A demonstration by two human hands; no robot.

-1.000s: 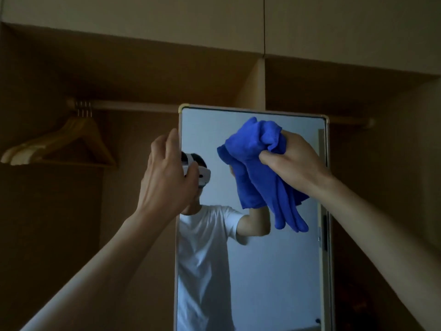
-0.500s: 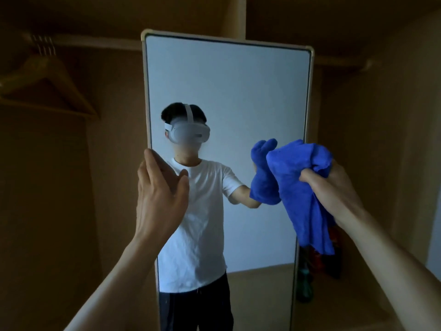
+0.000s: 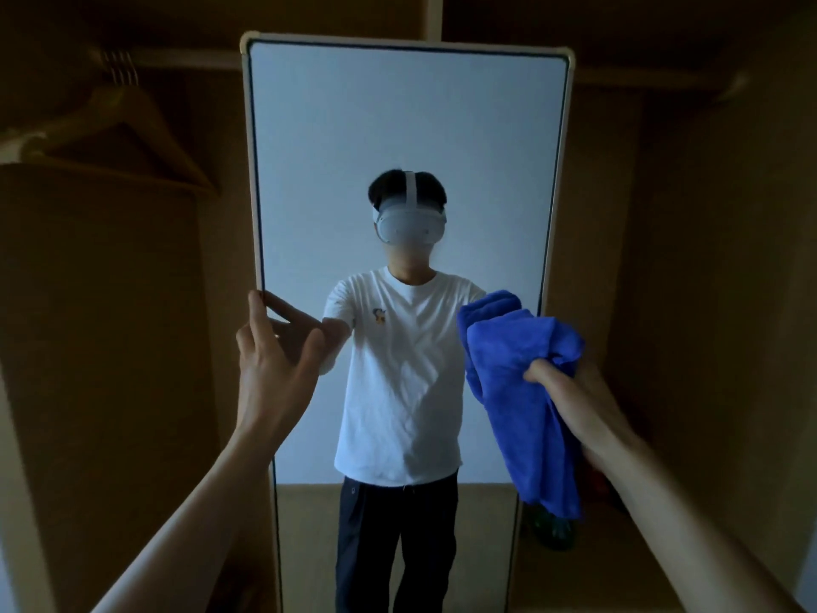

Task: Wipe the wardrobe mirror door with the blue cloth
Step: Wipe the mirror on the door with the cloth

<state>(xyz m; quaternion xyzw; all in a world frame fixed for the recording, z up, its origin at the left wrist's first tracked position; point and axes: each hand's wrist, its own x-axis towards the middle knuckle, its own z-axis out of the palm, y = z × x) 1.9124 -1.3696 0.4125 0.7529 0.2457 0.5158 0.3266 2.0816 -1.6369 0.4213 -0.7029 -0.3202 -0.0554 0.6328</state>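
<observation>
The tall wardrobe mirror door [image 3: 398, 126] stands straight ahead in a pale frame, and a person in a white T-shirt is reflected in it. My left hand [image 3: 269, 365] is at the mirror's left edge, fingers spread, fingertips touching the frame. My right hand [image 3: 570, 395] grips the bunched blue cloth [image 3: 521, 391] against the glass near the mirror's right edge, at mid height. The cloth's loose end hangs down below my hand.
Open wooden wardrobe compartments lie behind the mirror on both sides. Wooden hangers [image 3: 119, 121] hang from a rail at the upper left. Dark red and green items [image 3: 552, 528] sit low on the right, behind the mirror's edge.
The view has tilted down, so the mirror's top now sits high in frame. My right hand has brought the cloth from the upper glass down to mid height. My left hand slid down the left edge.
</observation>
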